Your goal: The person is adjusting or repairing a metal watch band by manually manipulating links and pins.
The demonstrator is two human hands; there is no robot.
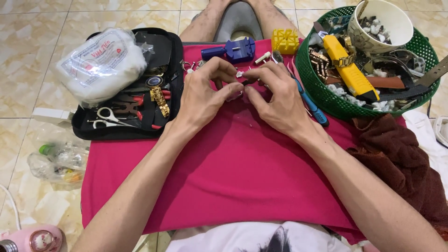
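My left hand (203,95) and my right hand (275,100) meet over a pink cloth (233,163) on my lap. Together their fingertips pinch a small metal watch part (240,74), mostly hidden by the fingers. A blue-handled tool (311,106) lies under my right hand. Just beyond the fingers sit a blue link-remover tool (233,49), a yellow plastic block (285,41) and small loose metal bits.
An open black tool case (133,100) with scissors, pliers and a gold watch band lies at left, a white bagged bundle (100,63) on it. At right, a green basket (326,95) holds a cup, a yellow tool and straps. A brown cloth (396,163) lies beside it.
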